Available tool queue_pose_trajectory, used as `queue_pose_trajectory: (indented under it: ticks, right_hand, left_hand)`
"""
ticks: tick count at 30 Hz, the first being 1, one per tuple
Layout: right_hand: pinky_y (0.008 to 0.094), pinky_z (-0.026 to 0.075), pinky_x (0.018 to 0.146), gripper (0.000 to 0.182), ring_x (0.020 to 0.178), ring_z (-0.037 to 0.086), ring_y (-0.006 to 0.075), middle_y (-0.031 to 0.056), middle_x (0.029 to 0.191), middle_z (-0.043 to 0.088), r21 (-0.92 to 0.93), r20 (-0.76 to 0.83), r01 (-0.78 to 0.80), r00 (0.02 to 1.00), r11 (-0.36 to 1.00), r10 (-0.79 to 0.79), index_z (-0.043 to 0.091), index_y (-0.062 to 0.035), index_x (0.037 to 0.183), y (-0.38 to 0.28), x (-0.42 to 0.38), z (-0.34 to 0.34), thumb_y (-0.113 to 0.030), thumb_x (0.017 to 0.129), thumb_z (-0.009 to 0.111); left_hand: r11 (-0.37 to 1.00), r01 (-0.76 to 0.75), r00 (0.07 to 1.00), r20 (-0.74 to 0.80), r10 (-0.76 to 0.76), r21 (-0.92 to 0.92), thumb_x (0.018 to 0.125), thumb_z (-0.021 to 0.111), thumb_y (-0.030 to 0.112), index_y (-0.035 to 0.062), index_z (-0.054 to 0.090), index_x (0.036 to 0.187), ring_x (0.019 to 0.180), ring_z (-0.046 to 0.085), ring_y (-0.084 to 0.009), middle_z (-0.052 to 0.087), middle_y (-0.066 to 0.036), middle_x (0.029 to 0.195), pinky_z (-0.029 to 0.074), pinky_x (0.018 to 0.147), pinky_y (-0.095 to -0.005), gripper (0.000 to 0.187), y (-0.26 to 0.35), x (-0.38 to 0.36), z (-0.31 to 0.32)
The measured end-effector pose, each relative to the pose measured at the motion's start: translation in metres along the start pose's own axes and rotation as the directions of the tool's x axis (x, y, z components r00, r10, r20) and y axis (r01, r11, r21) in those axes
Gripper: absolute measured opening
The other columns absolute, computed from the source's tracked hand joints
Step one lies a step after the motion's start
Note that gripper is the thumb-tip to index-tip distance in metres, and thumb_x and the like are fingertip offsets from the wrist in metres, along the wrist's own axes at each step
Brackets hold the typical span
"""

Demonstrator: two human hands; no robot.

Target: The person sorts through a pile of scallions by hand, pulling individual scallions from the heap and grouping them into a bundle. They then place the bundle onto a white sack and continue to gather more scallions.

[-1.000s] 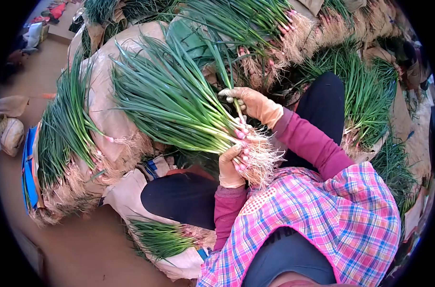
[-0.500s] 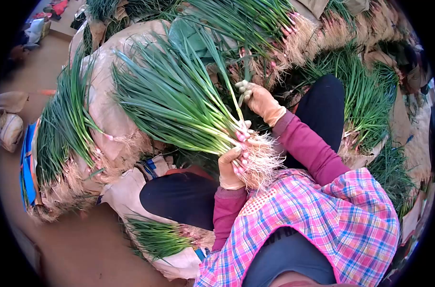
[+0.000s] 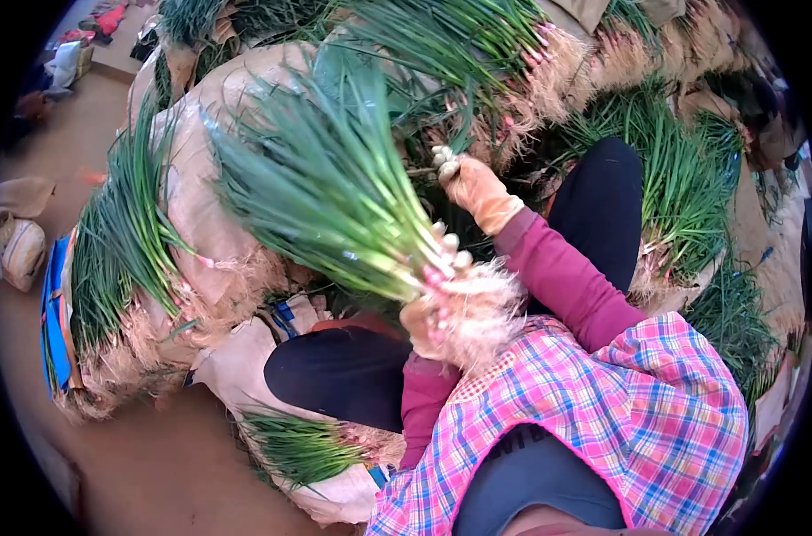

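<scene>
A big bunch of spring onions, with long green leaves, pink bulbs and pale stringy roots, is gripped near the bulbs by my gloved left hand. Its leaves fan toward the upper left and are blurred. Light fingertips of that hand show on the far side of the stems. My right hand, in an orange glove with whitish fingertips, is closed just right of the bunch, apart from it. A thin leaf strip seems to stick out leftward from its pinched fingers; the exact piece is hard to make out.
Spring onions lie on sacking to the left, with another pile above. More onions stand at the right, and a small bundle rests below my knee. Brown floor spans the lower left.
The bunch has swung and tilted more upright, its leaves blurring. My right hand has come away from the stalk it was pinching at the bunch's right edge, moving slightly up and left.
</scene>
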State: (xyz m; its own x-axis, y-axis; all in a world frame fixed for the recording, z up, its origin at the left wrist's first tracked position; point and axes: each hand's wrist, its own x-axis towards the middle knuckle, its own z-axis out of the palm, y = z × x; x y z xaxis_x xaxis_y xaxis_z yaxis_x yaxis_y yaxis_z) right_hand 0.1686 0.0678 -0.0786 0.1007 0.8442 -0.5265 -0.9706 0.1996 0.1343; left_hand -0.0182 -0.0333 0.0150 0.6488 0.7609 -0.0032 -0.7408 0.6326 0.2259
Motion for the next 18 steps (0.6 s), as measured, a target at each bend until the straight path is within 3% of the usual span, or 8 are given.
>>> queue_pose_trajectory:
  ticks: [2, 3, 4, 6, 9, 13, 15, 18]
  right_hand:
    - [0.0237, 0.045, 0.053, 0.019, 0.055, 0.054, 0.0111, 0.007, 0.068, 0.058, -0.883, 0.368, 0.432, 0.88, 0.185, -0.299, 0.062, 0.0004, 0.09, -0.008, -0.012, -0.01, -0.019, 0.089, 0.063]
    - [0.026, 0.047, 0.058, 0.024, 0.059, 0.057, 0.0133, 0.0072, 0.066, 0.059, -0.982, 0.19, 0.191, 0.977, -0.006, -0.096, 0.064, -0.0009, 0.089, -0.005, -0.032, -0.01, -0.025, 0.085, 0.066]
    - [0.0283, 0.049, 0.062, 0.03, 0.064, 0.061, 0.0155, 0.0074, 0.065, 0.06, -0.968, -0.058, -0.04, 0.996, -0.247, 0.065, 0.066, -0.0021, 0.087, -0.005, -0.05, -0.01, -0.031, 0.082, 0.07]
    - [0.0361, 0.051, 0.076, 0.038, 0.081, 0.065, 0.0266, 0.0102, 0.083, 0.067, -0.52, 0.604, 0.258, 0.786, -0.815, -0.136, 0.066, -0.0068, 0.099, -0.035, -0.059, -0.011, -0.036, 0.075, 0.076]
    - [0.0409, 0.051, 0.076, 0.034, 0.086, 0.066, 0.0286, 0.0129, 0.094, 0.067, -0.529, 0.67, -0.23, 0.478, -0.817, -0.568, 0.066, -0.0086, 0.103, -0.09, -0.051, 0.045, -0.036, 0.084, 0.066]
    - [0.0365, 0.052, 0.07, 0.032, 0.07, 0.065, 0.0217, 0.0103, 0.079, 0.069, -0.666, 0.387, -0.064, 0.822, -0.743, -0.418, 0.071, -0.007, 0.093, -0.097, -0.034, 0.044, -0.036, 0.08, 0.073]
    - [0.0242, 0.048, 0.052, 0.022, 0.056, 0.058, 0.0096, 0.0034, 0.069, 0.066, -0.988, 0.133, 0.11, 0.961, -0.106, -0.242, 0.071, -0.0043, 0.089, -0.069, -0.053, 0.027, -0.022, 0.077, 0.078]
    - [0.0244, 0.044, 0.061, 0.016, 0.06, 0.055, 0.0086, 0.0003, 0.067, 0.063, -0.976, 0.215, 0.216, 0.976, -0.032, 0.013, 0.067, -0.006, 0.081, -0.004, -0.098, 0.01, -0.019, 0.081, 0.075]
  left_hand:
    - [0.954, 0.109, 0.886, 0.462, 0.034, -0.279, 0.066, 0.066, 0.013, 0.001, 0.024, 0.144, 0.108, 0.047, -0.0224, 0.045, -0.012, 0.121, 0.048, 0.09, -0.0405, 0.089, 0.007, 0.015, -0.026]
    - [0.952, 0.124, 0.879, 0.475, 0.025, -0.279, 0.066, 0.066, 0.013, 0.001, 0.024, 0.144, 0.108, 0.047, -0.0224, 0.045, -0.012, 0.121, 0.048, 0.09, -0.0405, 0.089, 0.012, 0.021, -0.025]
    - [0.971, 0.09, 0.915, 0.403, 0.008, -0.223, 0.066, 0.066, 0.013, 0.0009, 0.025, 0.144, 0.107, 0.047, -0.0225, 0.045, -0.012, 0.121, 0.047, 0.091, -0.0404, 0.089, 0.016, 0.023, -0.021]
    - [0.993, 0.019, 0.975, 0.224, 0.006, -0.113, 0.065, 0.066, 0.012, 0.0009, 0.025, 0.144, 0.107, 0.048, -0.0229, 0.045, -0.012, 0.122, 0.046, 0.093, -0.0401, 0.089, 0.02, 0.013, -0.012]
    - [0.993, -0.046, 0.997, -0.061, 0.053, 0.106, 0.064, 0.065, 0.011, 0.0, 0.028, 0.142, 0.108, 0.05, -0.025, 0.046, -0.013, 0.124, 0.042, 0.1, -0.0399, 0.087, 0.017, 0.002, 0.005]
    - [0.984, 0.036, 0.993, -0.115, -0.016, 0.174, 0.065, 0.063, 0.011, -0.0018, 0.033, 0.138, 0.12, 0.048, -0.029, 0.051, -0.017, 0.124, 0.032, 0.109, -0.0414, 0.08, 0.006, 0.009, -0.006]
    - [0.973, 0.074, 0.979, -0.2, -0.029, 0.219, 0.068, 0.063, 0.01, -0.0016, 0.042, 0.127, 0.095, 0.059, -0.0187, 0.055, -0.013, 0.113, 0.049, 0.083, -0.0291, 0.064, 0.006, 0.006, -0.015]
    - [0.917, 0.256, 0.923, -0.359, -0.138, 0.306, 0.076, 0.061, 0.013, -0.0003, 0.052, 0.114, 0.058, 0.057, -0.0091, 0.06, -0.007, 0.083, 0.046, 0.045, -0.0173, 0.041, 0.012, 0.004, -0.016]
